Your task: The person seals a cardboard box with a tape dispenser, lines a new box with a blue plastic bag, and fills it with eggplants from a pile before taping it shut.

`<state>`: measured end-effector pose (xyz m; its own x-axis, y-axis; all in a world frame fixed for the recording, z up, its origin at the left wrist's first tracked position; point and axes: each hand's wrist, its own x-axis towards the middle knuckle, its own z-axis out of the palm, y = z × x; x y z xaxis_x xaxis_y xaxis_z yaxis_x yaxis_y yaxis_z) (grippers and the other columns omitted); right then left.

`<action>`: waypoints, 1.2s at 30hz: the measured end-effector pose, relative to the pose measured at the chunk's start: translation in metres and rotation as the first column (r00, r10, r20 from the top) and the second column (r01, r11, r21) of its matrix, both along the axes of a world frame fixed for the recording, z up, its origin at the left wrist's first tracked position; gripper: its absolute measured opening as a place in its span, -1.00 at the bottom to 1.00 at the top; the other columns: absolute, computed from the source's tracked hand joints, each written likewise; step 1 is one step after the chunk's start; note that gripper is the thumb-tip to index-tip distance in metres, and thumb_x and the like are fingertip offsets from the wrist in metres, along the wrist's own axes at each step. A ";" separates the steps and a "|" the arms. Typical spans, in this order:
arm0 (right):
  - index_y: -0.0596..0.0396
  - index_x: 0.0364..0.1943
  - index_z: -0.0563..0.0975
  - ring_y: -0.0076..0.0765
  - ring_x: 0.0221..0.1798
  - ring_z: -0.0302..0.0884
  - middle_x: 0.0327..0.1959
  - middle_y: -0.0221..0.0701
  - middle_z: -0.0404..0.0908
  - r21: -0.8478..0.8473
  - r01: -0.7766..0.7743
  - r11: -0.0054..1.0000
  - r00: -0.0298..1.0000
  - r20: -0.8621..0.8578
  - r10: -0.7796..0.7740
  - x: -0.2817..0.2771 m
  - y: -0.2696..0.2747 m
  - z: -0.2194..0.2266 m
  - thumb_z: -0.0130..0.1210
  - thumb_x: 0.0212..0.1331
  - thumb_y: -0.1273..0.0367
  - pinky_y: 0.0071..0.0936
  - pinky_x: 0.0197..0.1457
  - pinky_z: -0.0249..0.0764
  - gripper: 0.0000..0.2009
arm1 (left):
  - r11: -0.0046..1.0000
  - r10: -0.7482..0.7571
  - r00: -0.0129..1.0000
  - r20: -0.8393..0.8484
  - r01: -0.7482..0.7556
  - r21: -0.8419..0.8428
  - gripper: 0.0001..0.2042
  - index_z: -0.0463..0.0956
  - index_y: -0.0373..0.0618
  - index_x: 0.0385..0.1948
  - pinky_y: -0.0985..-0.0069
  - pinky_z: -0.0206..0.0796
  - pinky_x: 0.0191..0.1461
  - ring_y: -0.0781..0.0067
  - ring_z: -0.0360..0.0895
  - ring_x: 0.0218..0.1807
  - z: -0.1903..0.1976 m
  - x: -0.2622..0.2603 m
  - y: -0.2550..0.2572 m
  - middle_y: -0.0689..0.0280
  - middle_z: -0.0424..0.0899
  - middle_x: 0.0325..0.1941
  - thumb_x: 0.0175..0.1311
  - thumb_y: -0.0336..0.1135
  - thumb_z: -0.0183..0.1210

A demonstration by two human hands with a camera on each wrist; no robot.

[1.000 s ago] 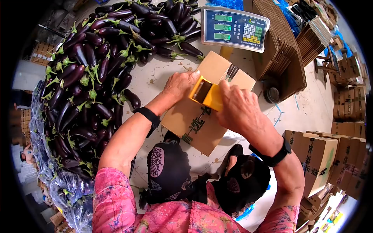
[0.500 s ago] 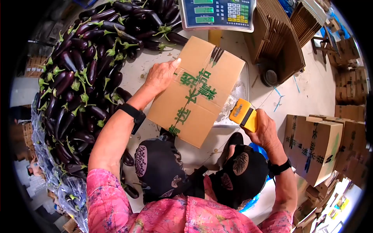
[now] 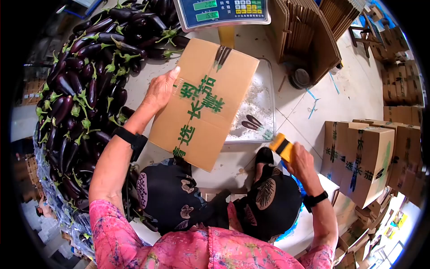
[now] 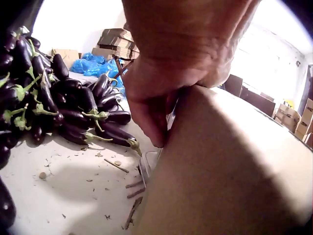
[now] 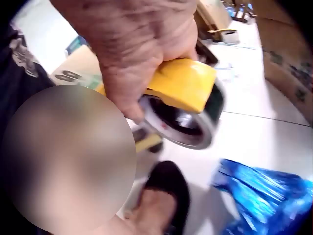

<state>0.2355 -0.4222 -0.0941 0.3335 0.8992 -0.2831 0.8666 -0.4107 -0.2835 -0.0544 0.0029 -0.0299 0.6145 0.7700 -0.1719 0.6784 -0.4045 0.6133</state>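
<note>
A closed cardboard box (image 3: 204, 105) with green printed characters lies tilted over a metal scale tray (image 3: 268, 98). At its upper left edge the left hand (image 3: 157, 92) grips the box, thumb on the top face; in the left wrist view that hand (image 4: 171, 68) has its fingers curled down along the box's side (image 4: 230, 161). Off to the right of the box, the right hand (image 3: 303, 162) holds a yellow tape dispenser (image 3: 282, 147). The right wrist view shows the right hand (image 5: 142, 49) curled round the dispenser (image 5: 183, 83), with a tape roll (image 5: 208, 132) in it.
Eggplants (image 3: 67, 107) are heaped at the left. The scale display (image 3: 224, 11) stands at the top, flat cardboard (image 3: 309, 40) beside it. Packed boxes (image 3: 358, 161) stand at the right, and a dark round object (image 3: 300, 78) lies near the cardboard.
The right hand has drawn the dispenser off the box, down and to the right. The left hand keeps its grip. Box and scale sit further left in the head view, showing more tray.
</note>
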 end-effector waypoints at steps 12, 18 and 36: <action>0.20 -0.14 0.54 -0.16 -0.19 0.73 -0.30 -0.26 0.69 -0.315 -0.337 0.887 0.855 0.291 0.429 -0.076 0.225 -0.014 0.22 -0.04 0.35 -0.22 -0.29 0.63 -0.66 | 0.974 0.122 0.992 0.039 -0.112 -0.198 -0.34 0.50 -0.30 0.08 0.34 0.29 0.24 0.15 0.58 0.09 -0.004 -0.014 0.020 -0.08 0.67 -0.01 0.50 0.20 -0.28; 0.18 -0.16 0.56 -0.08 -0.17 0.73 -0.25 -0.19 0.71 -0.276 -0.181 0.944 0.976 0.065 0.206 -0.059 0.215 -0.017 0.24 -0.07 0.32 -0.18 -0.16 0.64 -0.65 | 0.848 0.258 0.951 0.172 -0.138 -0.511 -0.27 0.51 -0.34 0.11 0.43 0.34 0.12 0.37 0.53 -0.03 -0.020 -0.051 0.033 0.17 0.67 -0.05 0.48 0.29 -0.24; 0.23 0.14 0.45 -0.52 -0.06 0.60 -0.10 -0.37 0.64 0.080 0.548 0.833 0.283 -0.955 -0.094 0.039 0.150 0.198 0.18 0.23 0.19 -0.53 0.06 0.53 -0.51 | 0.638 -0.734 0.676 0.065 0.653 0.407 -0.16 0.16 0.07 0.46 0.00 -0.07 0.51 -0.07 -0.17 0.61 0.003 0.107 -0.127 0.16 -0.04 0.61 0.17 0.23 0.23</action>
